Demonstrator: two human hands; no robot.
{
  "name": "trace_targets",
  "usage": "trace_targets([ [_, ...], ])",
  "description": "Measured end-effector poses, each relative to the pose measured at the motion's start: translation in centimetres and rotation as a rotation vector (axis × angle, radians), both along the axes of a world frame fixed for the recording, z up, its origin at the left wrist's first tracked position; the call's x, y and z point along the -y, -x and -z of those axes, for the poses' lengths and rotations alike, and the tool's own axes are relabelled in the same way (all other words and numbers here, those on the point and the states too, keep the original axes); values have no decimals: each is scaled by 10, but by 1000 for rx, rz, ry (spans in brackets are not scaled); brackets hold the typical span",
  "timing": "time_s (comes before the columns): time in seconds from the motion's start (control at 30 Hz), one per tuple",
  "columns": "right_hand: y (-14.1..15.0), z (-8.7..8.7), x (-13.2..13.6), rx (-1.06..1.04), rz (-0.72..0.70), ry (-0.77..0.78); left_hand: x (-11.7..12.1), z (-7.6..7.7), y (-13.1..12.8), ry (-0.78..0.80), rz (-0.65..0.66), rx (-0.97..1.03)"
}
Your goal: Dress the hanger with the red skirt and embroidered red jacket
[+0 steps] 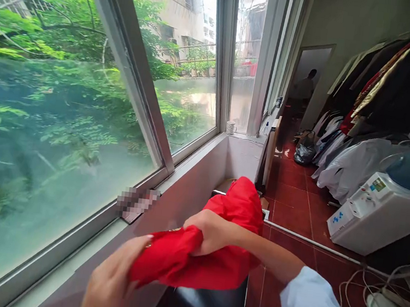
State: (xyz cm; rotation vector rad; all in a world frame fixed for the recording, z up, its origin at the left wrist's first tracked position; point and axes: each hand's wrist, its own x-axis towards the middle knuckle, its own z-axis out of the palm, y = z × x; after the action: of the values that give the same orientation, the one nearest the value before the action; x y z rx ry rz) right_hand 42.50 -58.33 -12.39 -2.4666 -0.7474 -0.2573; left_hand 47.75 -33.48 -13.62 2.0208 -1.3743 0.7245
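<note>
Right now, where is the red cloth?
In the head view the red cloth sits low and centre, bunched between both hands: the left hand grips its near end, the right hand clutches its middle, beside the window sill.

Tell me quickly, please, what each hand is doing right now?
Left hand: closed on the near end of the red cloth.
Right hand: closed around the middle of the same red cloth.

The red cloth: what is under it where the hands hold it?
Below the red cloth, gripped by the left hand and right hand, a black seat-like surface shows. The cloth and hands cover the rest of it, so what it is cannot be told.
</note>
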Motion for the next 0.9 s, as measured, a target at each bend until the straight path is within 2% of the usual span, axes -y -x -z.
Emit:
trace_targets([
  [0.03,5,-5,-19,79,-45,-14,-19,3,14,83,-154,-6],
  [0.1,15,-15,-54,270,-39,-12,-50,16,45,216,-507,-43],
  [0.17,23,-23,-88,450,-21,51,-69,37,78,294,-819,-135],
  [0.2,26,-26,-103,521,-31,76,-75,50,95,300,-928,-214],
  [0.27,31,-26,-131,632,-57,67,-82,79,130,274,-1058,-421],
  [0.33,37,-22,-155,701,-74,4,-88,103,164,242,-1133,-592],
  [0.4,45,-14,-174,727,-90,-87,-95,117,198,236,-1224,-655],
  [0.43,50,-11,-181,715,-103,-143,-99,119,213,246,-1298,-651],
  [0.53,59,-8,-196,612,-173,-306,-113,111,253,341,-1485,-730],
  [0.6,58,-9,-205,538,-277,-315,-124,100,277,592,-1475,-894],
  [0.67,54,-11,-217,460,-503,-211,-135,90,300,984,-1343,-1028],
  [0.73,51,-10,-234,309,-825,-66,-143,81,326,1402,-1250,-1014],
  [0.77,51,-8,-245,200,-974,1,-145,76,340,1576,-1246,-962],
  [0.83,56,-1,-267,-18,-1193,116,-144,64,366,1796,-1303,-824],
  [0.9,65,10,-290,-189,-1342,230,-138,50,388,1819,-1425,-700],
])
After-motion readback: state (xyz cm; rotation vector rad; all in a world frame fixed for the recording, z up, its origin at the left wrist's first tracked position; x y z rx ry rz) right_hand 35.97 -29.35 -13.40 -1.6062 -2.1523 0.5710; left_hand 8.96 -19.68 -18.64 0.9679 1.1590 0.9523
